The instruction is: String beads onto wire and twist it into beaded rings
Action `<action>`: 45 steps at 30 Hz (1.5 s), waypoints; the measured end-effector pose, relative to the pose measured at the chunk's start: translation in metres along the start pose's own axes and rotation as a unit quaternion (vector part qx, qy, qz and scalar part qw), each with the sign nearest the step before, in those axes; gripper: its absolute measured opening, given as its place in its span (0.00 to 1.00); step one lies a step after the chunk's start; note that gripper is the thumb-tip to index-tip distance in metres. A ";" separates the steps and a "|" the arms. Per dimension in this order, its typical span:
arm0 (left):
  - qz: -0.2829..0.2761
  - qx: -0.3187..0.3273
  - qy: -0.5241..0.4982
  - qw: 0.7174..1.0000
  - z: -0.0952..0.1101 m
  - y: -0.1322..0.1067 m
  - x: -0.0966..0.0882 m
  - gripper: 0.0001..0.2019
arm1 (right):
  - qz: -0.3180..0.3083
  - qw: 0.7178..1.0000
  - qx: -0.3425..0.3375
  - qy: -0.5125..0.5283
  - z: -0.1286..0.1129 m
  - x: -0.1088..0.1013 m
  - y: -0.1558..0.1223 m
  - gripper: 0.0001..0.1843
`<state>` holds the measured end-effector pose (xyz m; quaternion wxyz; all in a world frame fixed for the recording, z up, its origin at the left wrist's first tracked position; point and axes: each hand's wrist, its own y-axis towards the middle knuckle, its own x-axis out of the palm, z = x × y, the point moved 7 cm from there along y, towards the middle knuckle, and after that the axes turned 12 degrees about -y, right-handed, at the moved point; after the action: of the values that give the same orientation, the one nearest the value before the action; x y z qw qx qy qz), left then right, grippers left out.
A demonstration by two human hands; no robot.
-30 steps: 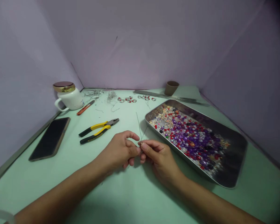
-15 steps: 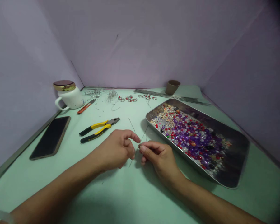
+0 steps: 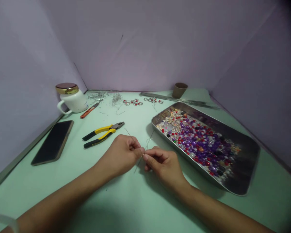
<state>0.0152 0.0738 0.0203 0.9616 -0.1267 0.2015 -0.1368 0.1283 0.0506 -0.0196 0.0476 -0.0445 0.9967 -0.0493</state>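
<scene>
My left hand [image 3: 126,153] is closed in a pinch on a thin wire [image 3: 149,139], just above the middle of the table. Thumb and forefinger of my right hand [image 3: 165,163] pinch the same wire right beside it, and the fingertips of both hands nearly touch. Thin strands stick out above and below the fingers. A tiny gold-coloured spot shows at the pinch, too small to name. Combination pliers [image 3: 103,134] with yellow and black handles lie left of my left hand. To the right of my right hand stands a metal tray [image 3: 247,161] of mixed beads [image 3: 199,142].
A phone [image 3: 53,142], a white mug [image 3: 74,102] with a gold-rimmed lid and a red cutter [image 3: 89,110] lie left. Behind are wire scraps [image 3: 116,98], red-beaded wire pieces [image 3: 135,102], straight wires [image 3: 174,98] and a brown cup [image 3: 179,90]. Walls enclose the table.
My left fingers have closed from a loose, spread pose into a pinch on the wire. One wire end has swung left. My right hand has shifted slightly left.
</scene>
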 end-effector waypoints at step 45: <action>-0.037 0.075 0.068 0.994 0.009 -0.009 0.009 0.09 | -0.012 0.996 -0.047 0.074 -0.004 0.000 -0.004 0.09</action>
<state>0.0255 0.0642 0.0280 0.9468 -0.0526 0.2504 -0.1952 0.1284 0.0474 -0.0150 -0.0287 -0.0552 0.9980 -0.0062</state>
